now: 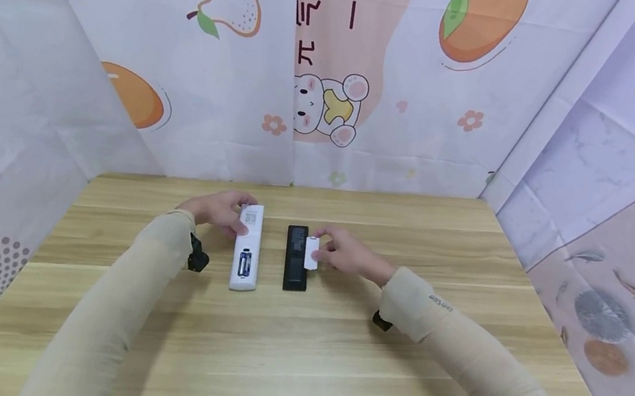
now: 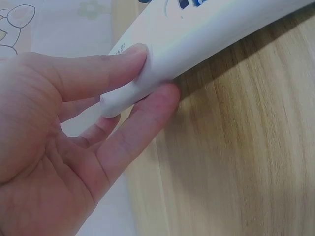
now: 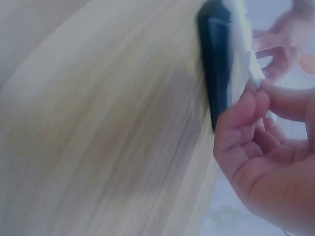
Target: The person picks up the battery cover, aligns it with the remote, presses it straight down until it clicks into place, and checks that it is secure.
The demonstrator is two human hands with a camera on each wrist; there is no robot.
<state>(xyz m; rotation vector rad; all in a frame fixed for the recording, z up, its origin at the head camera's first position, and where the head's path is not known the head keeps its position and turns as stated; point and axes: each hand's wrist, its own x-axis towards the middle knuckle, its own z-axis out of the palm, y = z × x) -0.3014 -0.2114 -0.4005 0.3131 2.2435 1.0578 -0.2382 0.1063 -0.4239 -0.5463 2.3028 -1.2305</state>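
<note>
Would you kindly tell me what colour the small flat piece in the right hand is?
The small flat piece is white, seen best in the head view.

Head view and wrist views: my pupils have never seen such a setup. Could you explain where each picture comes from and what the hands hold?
No machine works here, just a person's left hand and right hand. The wide picture looks forward and down from the head onto a wooden table; the two close pictures each look from one wrist at that hand's work. The left hand holds a white remote, with batteries showing in its open back. The right hand pinches a small white piece, probably the battery cover. A black remote lies between the hands.
</note>
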